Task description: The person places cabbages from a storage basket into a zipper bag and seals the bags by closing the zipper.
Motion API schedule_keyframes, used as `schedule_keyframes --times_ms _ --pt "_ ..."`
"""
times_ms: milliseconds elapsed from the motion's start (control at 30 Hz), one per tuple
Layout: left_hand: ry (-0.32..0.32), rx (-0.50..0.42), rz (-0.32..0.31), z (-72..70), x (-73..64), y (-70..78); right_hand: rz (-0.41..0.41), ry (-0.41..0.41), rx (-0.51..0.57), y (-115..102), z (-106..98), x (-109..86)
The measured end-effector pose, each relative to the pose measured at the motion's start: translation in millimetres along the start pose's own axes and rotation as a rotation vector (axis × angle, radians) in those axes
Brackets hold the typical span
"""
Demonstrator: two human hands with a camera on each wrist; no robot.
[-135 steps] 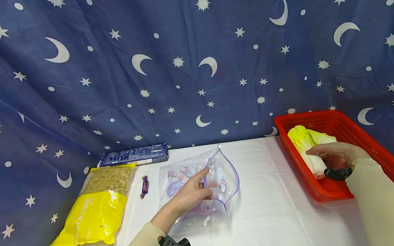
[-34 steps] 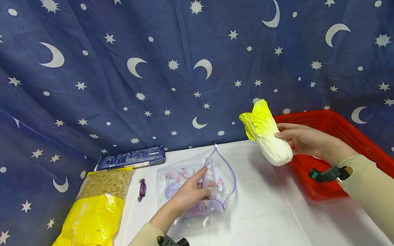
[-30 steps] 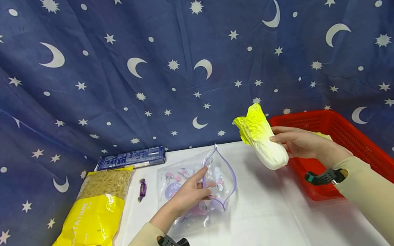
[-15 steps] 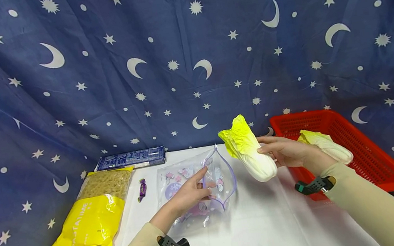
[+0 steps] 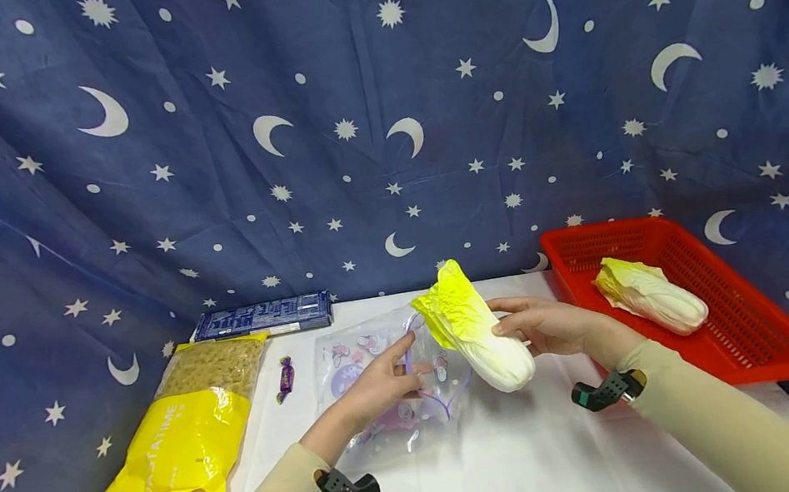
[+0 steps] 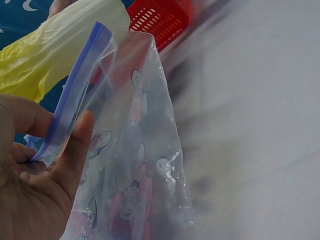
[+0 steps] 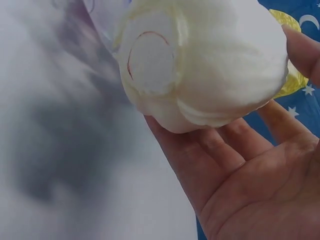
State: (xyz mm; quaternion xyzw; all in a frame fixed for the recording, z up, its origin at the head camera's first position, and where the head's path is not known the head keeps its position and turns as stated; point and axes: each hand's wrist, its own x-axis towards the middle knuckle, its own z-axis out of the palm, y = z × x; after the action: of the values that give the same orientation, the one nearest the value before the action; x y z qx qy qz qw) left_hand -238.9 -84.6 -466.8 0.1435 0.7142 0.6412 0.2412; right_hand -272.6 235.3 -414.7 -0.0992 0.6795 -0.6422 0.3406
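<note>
Yellow-leaved, white-stalked cabbage [image 5: 479,335] in right hand [image 5: 550,327], at mouth of clear plastic zip bag [image 5: 348,378]

Cabbage: off the white-covered table [image 5: 516,464], tilted, leaves pointing toward the bag; right thumb and fingers wrap its stalk. Contact with the bag cannot be told.
Bag: printed with pink and purple figures, purple zip edge parted; left hand [image 5: 376,387] grips that edge between thumb and fingers.
Basket: red, slatted plastic [image 5: 740,307], on the right, holding a second yellow-and-white cabbage [image 5: 651,296] lying on its side.
Left side: small purple twist-wrapped sweet [image 5: 285,379]; yellow-and-clear pasta packet [image 5: 194,434]; flat dark-blue box [image 5: 261,318] behind the packet.
Backdrop: navy cloth [image 5: 323,172], white moons and stars.
</note>
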Motion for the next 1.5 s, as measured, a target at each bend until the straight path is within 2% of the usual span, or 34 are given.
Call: schedule_keyframes --times_ms 233,633,767,1000,1100,1300,1500 --pt "0.011 -0.003 0.001 -0.2 0.1 1.0 0.010 0.003 -0.055 8.0 4.2 4.9" --pt "0.033 -0.014 0.024 -0.9 -1.5 3.7 0.091 0.096 -0.255 15.7 6.7 6.9" --pt "0.043 -0.002 0.026 -1.9 -1.3 4.1 0.088 0.100 -0.337 19.0 7.1 6.7" --pt "0.070 0.053 0.015 -2.8 -0.9 1.9 0.066 0.090 -0.478 21.7 8.4 7.7" --pt "0.095 0.098 0.042 -2.9 -1.0 2.6 0.052 0.093 -0.539 21.9 9.2 7.7" --pt "0.164 0.230 0.109 -3.1 -1.7 8.4 0.044 0.101 -0.732 19.8 13.1 5.7" --pt "0.165 0.254 0.149 -2.0 1.5 9.4 0.057 0.129 -0.824 17.4 19.3 6.2"
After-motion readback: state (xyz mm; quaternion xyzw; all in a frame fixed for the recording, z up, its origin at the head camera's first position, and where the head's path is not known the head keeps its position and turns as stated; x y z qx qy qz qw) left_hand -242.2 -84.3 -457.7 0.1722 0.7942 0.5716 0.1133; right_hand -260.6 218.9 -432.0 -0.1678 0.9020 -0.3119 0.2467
